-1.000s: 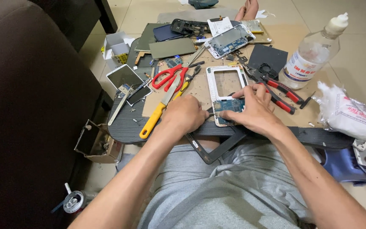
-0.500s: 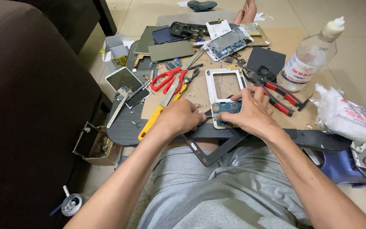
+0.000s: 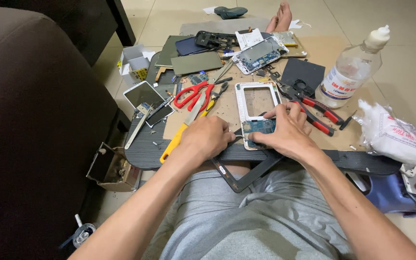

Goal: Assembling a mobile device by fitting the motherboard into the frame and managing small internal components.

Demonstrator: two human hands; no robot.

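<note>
A small blue circuit board (image 3: pixel 259 127) sits in the lower end of a white phone frame (image 3: pixel 255 98), which lies flat on a brown mat (image 3: pixel 227 103) on a low work board in front of the seated person. The right hand (image 3: pixel 287 131) rests over the board's right side, fingers spread and pressing down on the board and frame. The left hand (image 3: pixel 208 137) is curled closed at the board's left edge, its fingertips pinched together on something thin; what it pinches is too small to tell. Just left of that hand lies a knife (image 3: pixel 181 132) with a yellow handle, and above it red scissors (image 3: pixel 193 93). Right of the frame lie red-handled pliers (image 3: pixel 316 108), partly under the right hand's fingers. Further up the mat are an opened phone (image 3: pixel 258 53) showing its insides, a grey panel (image 3: pixel 197 62) and a dark square plate (image 3: pixel 304 72). A clear plastic bottle (image 3: pixel 350 72) with a white nozzle stands at the right, near a white plastic bag (image 3: pixel 393 135). At the left edge sit a phone screen (image 3: pixel 143 95) and a small white box (image 3: pixel 133 60). A black frame piece (image 3: pixel 244 175) rests on the person's lap, on grey shorts (image 3: pixel 246 221). A dark sofa (image 3: pixel 30 120) fills the left side.
</note>
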